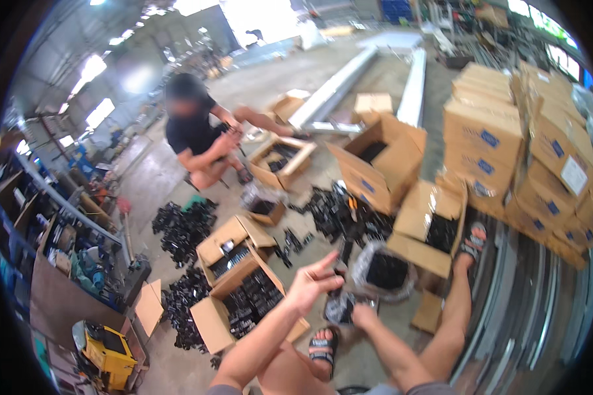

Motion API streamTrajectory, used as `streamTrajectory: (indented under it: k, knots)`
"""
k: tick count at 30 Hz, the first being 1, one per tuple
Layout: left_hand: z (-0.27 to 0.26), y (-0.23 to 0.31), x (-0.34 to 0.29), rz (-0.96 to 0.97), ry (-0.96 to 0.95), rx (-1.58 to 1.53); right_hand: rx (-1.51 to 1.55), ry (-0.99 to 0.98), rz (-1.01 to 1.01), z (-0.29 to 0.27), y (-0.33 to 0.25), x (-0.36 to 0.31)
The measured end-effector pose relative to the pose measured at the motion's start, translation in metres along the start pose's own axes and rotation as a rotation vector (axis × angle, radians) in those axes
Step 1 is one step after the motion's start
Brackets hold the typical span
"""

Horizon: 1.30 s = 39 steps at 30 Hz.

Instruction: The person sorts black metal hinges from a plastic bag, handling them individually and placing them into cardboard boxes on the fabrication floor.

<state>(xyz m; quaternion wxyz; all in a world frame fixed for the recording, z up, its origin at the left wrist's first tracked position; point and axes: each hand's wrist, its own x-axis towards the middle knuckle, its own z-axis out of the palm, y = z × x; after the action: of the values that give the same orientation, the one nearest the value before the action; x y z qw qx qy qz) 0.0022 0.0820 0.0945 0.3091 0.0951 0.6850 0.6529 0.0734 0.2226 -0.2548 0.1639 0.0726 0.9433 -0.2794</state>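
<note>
Raised in front of me, my left hand [311,284] pinches a small black part [337,280] between thumb and fingers; its exact kind is too blurred to tell. Lower and to the right, my right hand [362,315] is curled at a clear plastic bag [340,309] of small dark pieces. What its fingertips hold is hidden. Just beyond it, another clear bag [410,284] surrounds a mass of black pieces [385,270]. A large pile of black parts [326,209] lies on the floor farther out.
Open cartons of black parts stand at left [207,324] and right [423,253], with a tall open carton [402,148] behind. A co-worker [194,135] sits far left, handling something. Stacked boxes [484,141] and long metal profiles [527,309] line the right; a yellow machine [115,359] stands lower left.
</note>
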Motion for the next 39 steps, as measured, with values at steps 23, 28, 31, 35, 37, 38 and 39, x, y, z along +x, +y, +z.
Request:
streamTrajectory:
  k: [23, 28, 31, 35, 37, 38, 39]
  knots:
    - [-0.02, -0.032, 0.006, 0.092, -0.12, -0.202, -0.132, -0.227, 0.122, 0.029, 0.002, 0.016]
    - [-0.022, -0.025, 0.002, 0.089, -0.087, -0.159, 0.141, -0.075, 0.048, 0.013, 0.014, 0.006]
    - [-0.026, -0.028, -0.001, 0.064, -0.058, -0.182, 0.378, 0.16, 0.047, -0.03, -0.017, -0.018]
    - [-0.023, -0.025, 0.001, 0.057, -0.076, -0.179, 0.712, 0.269, -0.099, -0.131, -0.047, -0.028]
    - [-0.021, -0.026, 0.002, 0.071, -0.09, -0.187, 1.039, 0.371, -0.218, -0.174, -0.067, -0.031]
    - [-0.019, -0.024, 0.002, 0.052, -0.076, -0.199, 1.097, 0.352, -0.224, -0.2, -0.081, -0.039]
    - [-0.015, -0.02, 0.001, 0.037, -0.07, -0.208, 1.118, 0.388, -0.266, -0.221, -0.09, -0.047]
